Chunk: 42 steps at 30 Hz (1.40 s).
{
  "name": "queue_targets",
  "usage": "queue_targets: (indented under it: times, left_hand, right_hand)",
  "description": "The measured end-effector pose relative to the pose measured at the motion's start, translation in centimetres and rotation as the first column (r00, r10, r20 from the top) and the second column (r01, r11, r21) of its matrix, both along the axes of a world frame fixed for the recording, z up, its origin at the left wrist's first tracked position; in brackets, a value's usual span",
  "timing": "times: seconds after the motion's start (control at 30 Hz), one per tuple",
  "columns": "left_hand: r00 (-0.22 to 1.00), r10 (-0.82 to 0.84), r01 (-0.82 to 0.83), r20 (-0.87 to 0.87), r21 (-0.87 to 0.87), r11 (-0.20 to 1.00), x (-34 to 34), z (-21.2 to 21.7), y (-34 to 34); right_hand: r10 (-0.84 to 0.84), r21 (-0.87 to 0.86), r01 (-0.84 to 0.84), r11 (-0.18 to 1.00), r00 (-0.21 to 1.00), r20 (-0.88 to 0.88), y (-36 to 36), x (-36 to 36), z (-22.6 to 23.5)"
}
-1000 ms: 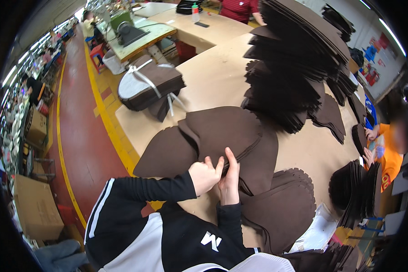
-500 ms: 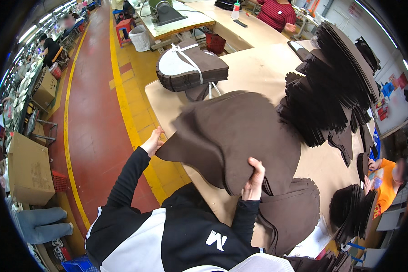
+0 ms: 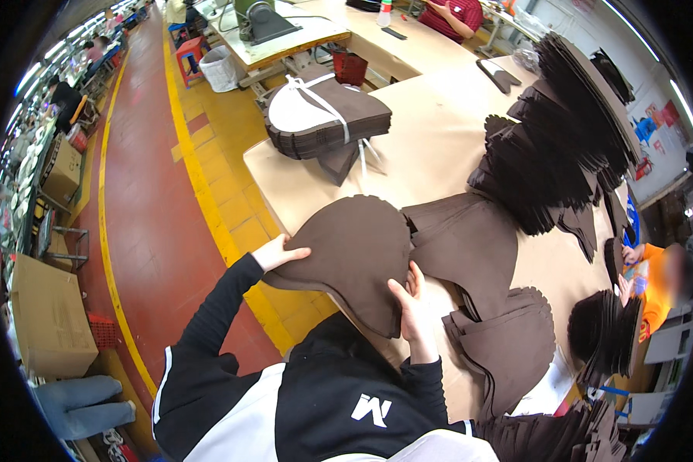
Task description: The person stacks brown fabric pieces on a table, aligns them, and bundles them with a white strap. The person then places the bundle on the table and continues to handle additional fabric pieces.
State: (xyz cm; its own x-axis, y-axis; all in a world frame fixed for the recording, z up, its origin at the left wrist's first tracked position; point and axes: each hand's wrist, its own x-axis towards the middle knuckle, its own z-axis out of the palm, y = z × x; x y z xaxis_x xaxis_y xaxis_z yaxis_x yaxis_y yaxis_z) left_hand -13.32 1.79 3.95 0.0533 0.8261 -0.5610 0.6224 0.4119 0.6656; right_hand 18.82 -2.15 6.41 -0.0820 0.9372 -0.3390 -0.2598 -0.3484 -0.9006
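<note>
- Spreading across the middle of the view, a tan worktable [image 3: 439, 146] carries everything else.
- A tall fanned stack of dark brown cut pieces [image 3: 562, 131] fills the table's right side, with a tied bundle [image 3: 323, 115] at its far left corner.
- The brown felt piece [image 3: 354, 258], broad and scallop-edged, is lifted over the table's near edge, just left of flatter pieces [image 3: 470, 246] lying on the surface.
- The left hand [image 3: 277, 252] reaches out on a straightened, black-sleeved arm and grips the piece's left edge, fingers curled over the top.
- The right hand [image 3: 414, 308] rises on a bent arm and pinches the piece's lower right edge, fingers together and pointing up.
</note>
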Motion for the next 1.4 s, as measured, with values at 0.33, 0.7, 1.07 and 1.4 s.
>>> queue_targets:
  times: [0.33,0.7,1.07,1.4]
  left_hand:
    - [0.806,0.144,-0.135,0.574,-0.059,0.989,-0.7,-0.8,-6.7]
    - [0.909,-0.253,-0.035,0.331,0.666,0.746,0.2,6.9,-2.4]
    - [0.889,-0.255,-0.2,0.379,0.825,0.528,3.2,4.4,1.0]
    - [0.822,-0.306,-0.214,0.48,0.759,0.615,2.8,5.0,-0.2]
  right_hand:
    - [0.155,-0.027,-0.154,0.988,0.986,0.056,-1.8,-1.3,1.5]
    - [0.019,0.484,-0.155,0.861,0.961,0.275,-1.1,-0.7,8.4]
    - [-0.188,0.575,-0.283,0.768,0.758,0.625,2.4,-2.4,4.4]
    - [-0.128,0.658,-0.259,0.707,0.868,0.479,2.8,-3.2,3.6]
